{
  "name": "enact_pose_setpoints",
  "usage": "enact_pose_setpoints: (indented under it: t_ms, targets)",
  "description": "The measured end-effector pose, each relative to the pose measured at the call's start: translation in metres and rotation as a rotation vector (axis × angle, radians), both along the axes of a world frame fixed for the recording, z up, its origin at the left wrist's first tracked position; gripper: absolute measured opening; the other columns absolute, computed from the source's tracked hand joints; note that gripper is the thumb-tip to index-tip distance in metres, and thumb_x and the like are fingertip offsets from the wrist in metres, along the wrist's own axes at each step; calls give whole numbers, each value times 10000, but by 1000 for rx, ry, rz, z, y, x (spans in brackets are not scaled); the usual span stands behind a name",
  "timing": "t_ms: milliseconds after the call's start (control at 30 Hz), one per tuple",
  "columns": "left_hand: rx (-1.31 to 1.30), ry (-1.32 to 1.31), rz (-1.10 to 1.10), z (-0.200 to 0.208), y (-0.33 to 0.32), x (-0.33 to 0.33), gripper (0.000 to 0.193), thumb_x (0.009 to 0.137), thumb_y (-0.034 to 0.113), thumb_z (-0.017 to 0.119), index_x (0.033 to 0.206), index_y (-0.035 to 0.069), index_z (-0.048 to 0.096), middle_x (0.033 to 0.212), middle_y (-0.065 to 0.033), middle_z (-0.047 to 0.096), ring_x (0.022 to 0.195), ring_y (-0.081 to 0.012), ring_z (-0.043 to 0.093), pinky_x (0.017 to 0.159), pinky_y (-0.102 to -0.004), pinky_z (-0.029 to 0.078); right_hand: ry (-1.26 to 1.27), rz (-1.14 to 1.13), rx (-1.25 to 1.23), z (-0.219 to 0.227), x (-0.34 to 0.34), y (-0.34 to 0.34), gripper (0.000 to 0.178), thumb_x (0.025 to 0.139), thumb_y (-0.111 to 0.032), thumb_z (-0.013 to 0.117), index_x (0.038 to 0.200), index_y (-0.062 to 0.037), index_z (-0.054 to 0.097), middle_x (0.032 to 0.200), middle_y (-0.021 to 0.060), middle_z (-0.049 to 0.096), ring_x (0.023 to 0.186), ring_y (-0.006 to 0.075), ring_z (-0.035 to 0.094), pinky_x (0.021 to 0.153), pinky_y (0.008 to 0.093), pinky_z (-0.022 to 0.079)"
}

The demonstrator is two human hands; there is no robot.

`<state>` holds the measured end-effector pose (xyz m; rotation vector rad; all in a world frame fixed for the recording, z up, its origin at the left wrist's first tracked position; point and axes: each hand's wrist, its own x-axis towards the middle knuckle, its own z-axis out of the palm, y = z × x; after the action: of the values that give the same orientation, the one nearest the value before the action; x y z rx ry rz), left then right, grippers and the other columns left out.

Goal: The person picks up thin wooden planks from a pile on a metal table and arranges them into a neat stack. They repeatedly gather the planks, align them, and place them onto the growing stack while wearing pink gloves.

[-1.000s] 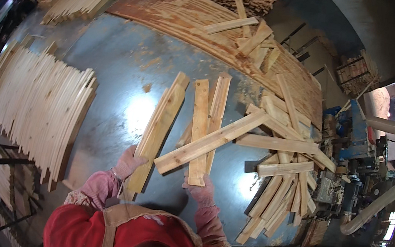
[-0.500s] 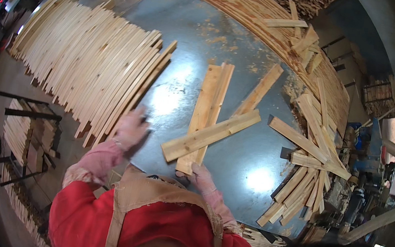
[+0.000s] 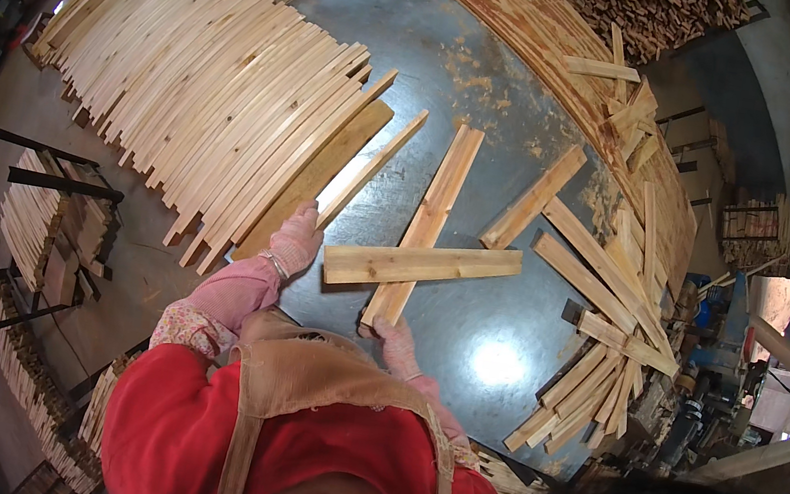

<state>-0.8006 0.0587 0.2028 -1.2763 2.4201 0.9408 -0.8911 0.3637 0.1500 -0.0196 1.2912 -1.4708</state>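
Note:
My left hand, in a pink glove, is closed on the near end of a narrow wooden strip. That strip stands on its edge, slanting away to the right of a wider, darker board. My right hand grips the near end of a long wooden board on the metal tabletop. Across this long board lies another board, resting on top of it. A shorter board lies flat to the far right of them.
To the left, a wide row of pale strips lies side by side. A loose heap of wood pieces covers the right side, near machinery. Sawdust and a brown sheet of wood are at the far edge.
My left hand has moved from the row's edge and now grips a strip. One of two boards lying together under the crossing board has left that spot. The view has shifted slightly.

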Motion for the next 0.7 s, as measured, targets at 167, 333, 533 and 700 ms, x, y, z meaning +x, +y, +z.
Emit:
enact_pose_setpoints:
  t_ms: [167, 333, 533, 700]
  targets:
    - [-535, -30, -196, -48, -8, 41, 503, 1069, 103, 457, 1568, 97, 512, 1781, -198, 282, 1622, -403, 319, 1305, -531, 287, 17, -46, 30, 45, -5, -2, 506, 1005, -285, 773, 1349, 57, 631, 1146, 106, 717, 960, 225, 684, 897, 389, 574]
    - [-510, 187, 35, 18, -39, 45, 681, 958, 182, 700, 1592, 63, 481, 1699, -213, 398, 1552, -426, 392, 1262, -553, 319, 183, 161, 147, 24, -12, -5, 380, 1019, -261, 735, 1281, 1, 652, 1048, 65, 693, 897, 178, 629, 857, 332, 518]
    - [-74, -130, -593, 106, 5, -85, 626, 925, 556, 745, 1245, 20, 692, 1012, -226, 775, 973, -433, 743, 923, -498, 569, 99, 43, 128, -6, -12, -21, 389, 1044, -234, 683, 1327, 27, 621, 1093, 70, 699, 939, 161, 654, 843, 314, 569]
    - [320, 182, -421, 63, 2, -82, 666, 930, 638, 685, 1120, 3, 741, 1035, -277, 764, 1004, -409, 753, 895, -501, 564, 130, -301, 76, 3, -56, -43, 453, 1014, -261, 675, 1347, 37, 600, 1153, 94, 685, 947, 208, 693, 866, 333, 595]
